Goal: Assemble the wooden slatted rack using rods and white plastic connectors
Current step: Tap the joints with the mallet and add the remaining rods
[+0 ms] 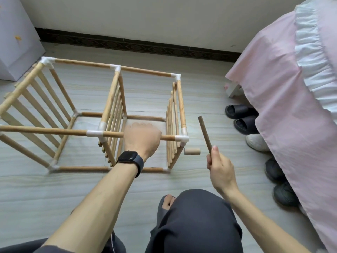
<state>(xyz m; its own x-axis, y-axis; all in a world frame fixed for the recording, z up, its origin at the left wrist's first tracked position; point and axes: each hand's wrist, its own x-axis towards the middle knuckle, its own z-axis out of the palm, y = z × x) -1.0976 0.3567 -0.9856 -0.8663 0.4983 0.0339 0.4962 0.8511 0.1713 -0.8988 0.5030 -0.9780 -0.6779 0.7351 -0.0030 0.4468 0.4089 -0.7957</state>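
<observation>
Nearest us, our right hand (219, 167) is closed around the lower end of a short brown stick (205, 136), held upright and clear of the frame. Our left hand (142, 138) is wrapped over the near top rod (54, 131) of the rack (113, 114), which stands on the floor (182, 179). A small wooden cylinder (192, 151) lies just beside the rack's near right corner connector (181, 138). We judge it best to keep the left grip firm and steady the frame while working at that corner. Farther off, slippers (240, 115) sit under the bed (291, 88).
</observation>
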